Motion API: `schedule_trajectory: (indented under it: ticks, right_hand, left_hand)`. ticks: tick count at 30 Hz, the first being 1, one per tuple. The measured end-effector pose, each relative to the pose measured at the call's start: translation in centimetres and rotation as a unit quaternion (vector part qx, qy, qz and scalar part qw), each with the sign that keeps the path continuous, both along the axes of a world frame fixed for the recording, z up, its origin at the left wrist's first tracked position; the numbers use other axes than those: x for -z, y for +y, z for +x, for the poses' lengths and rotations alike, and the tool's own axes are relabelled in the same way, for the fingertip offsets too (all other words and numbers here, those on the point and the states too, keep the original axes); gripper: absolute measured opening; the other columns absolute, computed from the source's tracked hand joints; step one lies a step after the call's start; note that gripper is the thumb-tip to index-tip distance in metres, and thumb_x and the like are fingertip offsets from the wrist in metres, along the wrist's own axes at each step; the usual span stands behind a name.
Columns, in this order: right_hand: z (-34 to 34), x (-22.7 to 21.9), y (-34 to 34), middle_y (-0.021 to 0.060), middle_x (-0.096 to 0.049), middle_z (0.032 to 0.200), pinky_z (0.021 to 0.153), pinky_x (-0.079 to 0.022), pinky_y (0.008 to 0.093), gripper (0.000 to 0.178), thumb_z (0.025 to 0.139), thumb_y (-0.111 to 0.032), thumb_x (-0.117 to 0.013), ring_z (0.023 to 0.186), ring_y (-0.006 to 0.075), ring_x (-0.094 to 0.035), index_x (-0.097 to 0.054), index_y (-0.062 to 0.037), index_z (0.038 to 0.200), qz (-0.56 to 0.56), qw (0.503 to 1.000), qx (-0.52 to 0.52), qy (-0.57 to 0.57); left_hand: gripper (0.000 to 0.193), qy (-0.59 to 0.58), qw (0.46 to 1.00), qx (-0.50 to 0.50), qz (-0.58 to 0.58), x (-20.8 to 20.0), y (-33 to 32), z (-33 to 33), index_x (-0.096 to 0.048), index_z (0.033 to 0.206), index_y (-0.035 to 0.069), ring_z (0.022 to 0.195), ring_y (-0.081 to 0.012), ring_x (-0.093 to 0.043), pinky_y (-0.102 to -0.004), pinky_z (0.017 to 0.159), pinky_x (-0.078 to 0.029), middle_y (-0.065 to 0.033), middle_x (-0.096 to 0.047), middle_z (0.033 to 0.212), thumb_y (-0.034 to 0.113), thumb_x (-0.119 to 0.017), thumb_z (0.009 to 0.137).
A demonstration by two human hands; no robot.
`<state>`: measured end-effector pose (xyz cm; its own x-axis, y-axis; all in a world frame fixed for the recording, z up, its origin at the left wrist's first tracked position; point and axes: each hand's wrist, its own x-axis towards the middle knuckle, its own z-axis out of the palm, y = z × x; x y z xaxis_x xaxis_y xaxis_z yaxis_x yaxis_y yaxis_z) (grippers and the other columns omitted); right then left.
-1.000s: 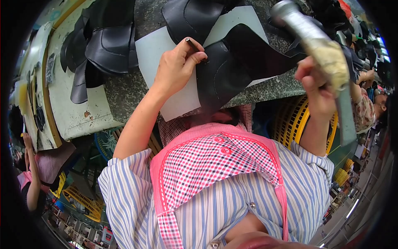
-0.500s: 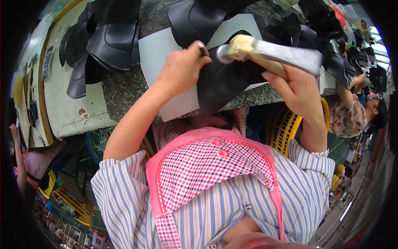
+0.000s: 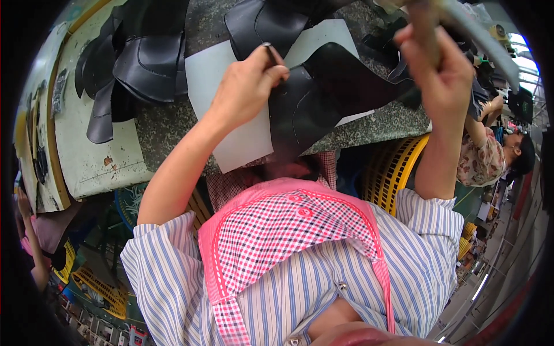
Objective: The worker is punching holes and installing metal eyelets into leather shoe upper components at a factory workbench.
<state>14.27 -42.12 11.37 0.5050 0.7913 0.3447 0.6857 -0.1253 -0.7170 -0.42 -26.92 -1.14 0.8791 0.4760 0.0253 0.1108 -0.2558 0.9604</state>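
My left hand [image 3: 242,86] is closed round a short dark metal punch [image 3: 269,53], whose shiny round top shows above the fingers. The punch's lower end is hidden by the hand. Just beside it lies a stitched black leather piece [image 3: 311,104], partly over a white board [image 3: 245,147]. Up at the right, my right hand [image 3: 441,78] grips the wooden handle of a hammer [image 3: 426,32]. The hammer's grey metal head is blurred and partly out of the picture. It is raised well away from the punch.
Stacked black leather pieces [image 3: 151,66] lie to the left, with another piece [image 3: 262,29] behind the board. The speckled stone worktop [image 3: 167,132] ends near my apron. A yellow plastic basket [image 3: 398,167] stands below its right side. Another person [image 3: 485,155] works at the far right.
My right hand has lifted the hammer up and to the right, away from the punch. My left hand still grips the punch at nearly the same spot.
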Motion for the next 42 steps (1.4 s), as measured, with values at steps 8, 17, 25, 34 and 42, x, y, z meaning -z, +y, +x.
schedule_trajectory:
  ticks: [8,17,25,34,42]
  right_hand:
    - [6.5,1.3,9.8,0.0184,-0.058,0.073,0.064,-0.043,0.0385,0.044,0.057,-0.030,-0.076,0.075,0.0347,-0.057,-0.057,-0.0008,0.084,-0.171,0.951,0.110,-0.235]
    - [8.6,3.0,13.1,0.0153,-0.059,0.073,0.067,-0.043,0.0402,0.019,0.061,-0.012,-0.064,0.075,0.0320,-0.057,-0.057,-0.0035,0.077,0.030,0.965,-0.009,-0.260]
    - [5.1,1.0,7.7,-0.0050,-0.044,0.062,0.045,-0.030,0.0156,0.011,0.073,-0.008,-0.062,0.056,0.0027,-0.043,-0.054,-0.0045,0.077,-0.014,1.000,0.018,-0.013]
    - [0.1,3.3,-2.4,0.0017,-0.049,0.072,0.044,-0.039,0.0183,0.017,0.069,0.002,-0.062,0.051,0.0059,-0.046,-0.047,-0.0037,0.074,0.021,0.955,0.042,0.293]
    - [1.1,6.4,-4.7,0.0022,-0.049,0.084,0.058,-0.044,0.0208,0.016,0.074,-0.002,-0.061,0.065,0.0057,-0.046,-0.045,-0.0055,0.077,-0.008,0.964,0.068,0.258]
  left_hand:
    - [0.010,-0.102,0.978,0.170,-0.060,-0.1,-1.6,4.2,-0.056,0.076,0.002,0.069,-0.0191,-0.055,-0.0280,0.066,-0.042,-0.0084,-0.057,0.071,0.010,-0.061,0.071]
    - [0.006,-0.109,0.986,0.036,-0.120,-5.5,19.2,-5.7,-0.054,0.076,0.004,0.075,-0.0076,-0.051,-0.0214,0.072,-0.039,0.0009,-0.055,0.078,0.009,-0.058,0.076]
    - [0.007,-0.233,0.955,-0.100,0.152,-8.3,11.2,-3.1,-0.057,0.084,0.001,0.081,-0.0073,-0.052,-0.0185,0.072,-0.040,-0.0046,-0.059,0.097,0.007,-0.056,0.080]
    - [0.007,-0.101,0.995,-0.005,0.001,0.1,0.0,-0.2,-0.051,0.082,0.003,0.062,-0.0078,-0.054,-0.0209,0.060,-0.043,-0.0039,-0.059,0.069,0.008,-0.055,0.081]
    - [0.009,-0.073,0.996,-0.032,0.039,1.2,0.0,0.7,-0.049,0.086,0.001,0.060,-0.0128,-0.058,-0.0240,0.056,-0.045,-0.0084,-0.060,0.067,0.008,-0.053,0.081]
